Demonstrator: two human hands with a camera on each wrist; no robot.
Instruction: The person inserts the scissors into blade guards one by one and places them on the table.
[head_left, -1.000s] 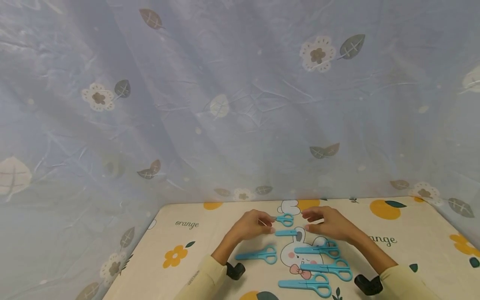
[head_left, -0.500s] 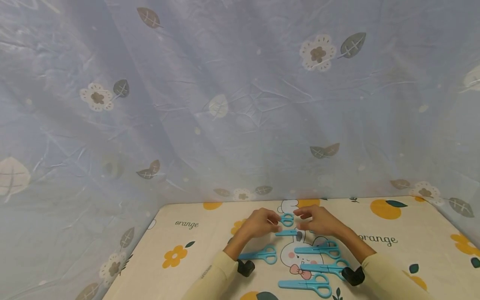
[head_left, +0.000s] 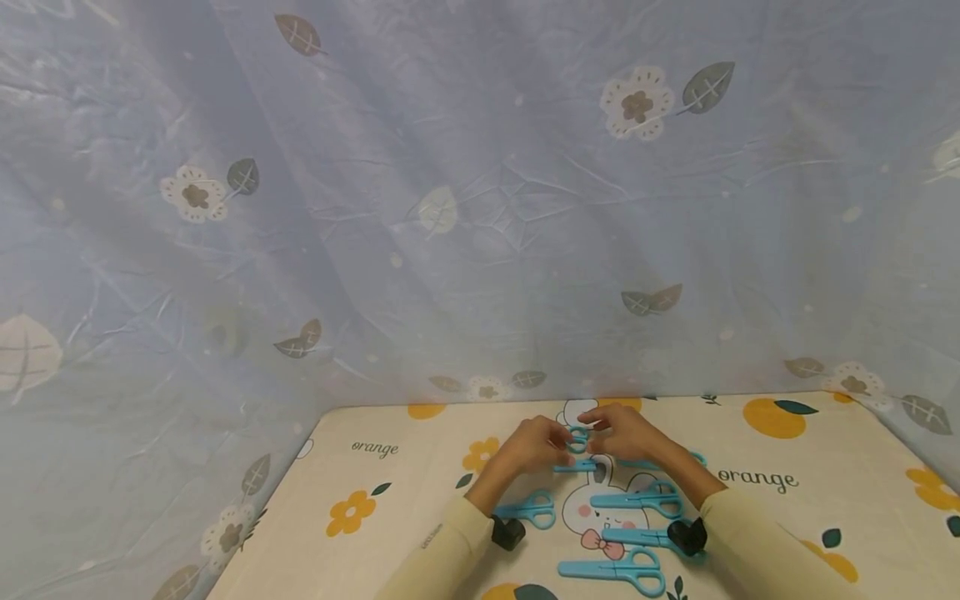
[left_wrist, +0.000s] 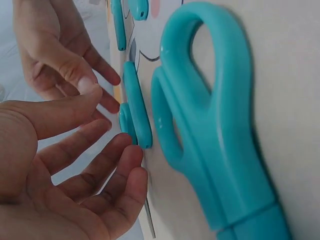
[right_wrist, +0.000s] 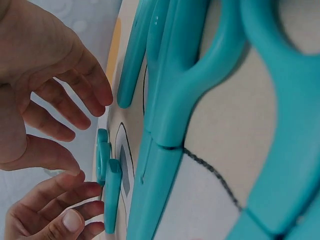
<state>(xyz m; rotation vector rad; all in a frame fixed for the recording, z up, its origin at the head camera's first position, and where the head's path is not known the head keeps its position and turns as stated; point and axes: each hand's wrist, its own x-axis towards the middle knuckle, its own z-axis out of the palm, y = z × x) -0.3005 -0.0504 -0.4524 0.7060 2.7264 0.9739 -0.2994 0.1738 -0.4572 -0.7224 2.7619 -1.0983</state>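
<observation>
On the patterned cloth at the far middle lies a pair of small blue scissors [head_left: 577, 440] with its blades bare. Its blue blade cover [head_left: 576, 467] lies just nearer to me, apart from it. My left hand [head_left: 538, 445] is beside the scissors on the left, fingers loosely bent. From the right my right hand [head_left: 624, 433] reaches over, fingers loosely spread near the handle loops. In the left wrist view the metal blade [left_wrist: 150, 220] shows past the left fingertips. Neither hand visibly grips anything; whether the fingertips touch the scissors I cannot tell.
Several covered blue scissors lie nearer: one pair [head_left: 538, 508] by the left forearm, others [head_left: 637, 500] in the middle, one pair [head_left: 611, 570] at the front. Another pair [head_left: 697, 459] is partly behind the right wrist. A pale blue curtain [head_left: 480, 208] hangs behind the table.
Both hands have closed in on the bare scissors, the left moving right and the right moving left. The scissors behind the right wrist have come partly into view.
</observation>
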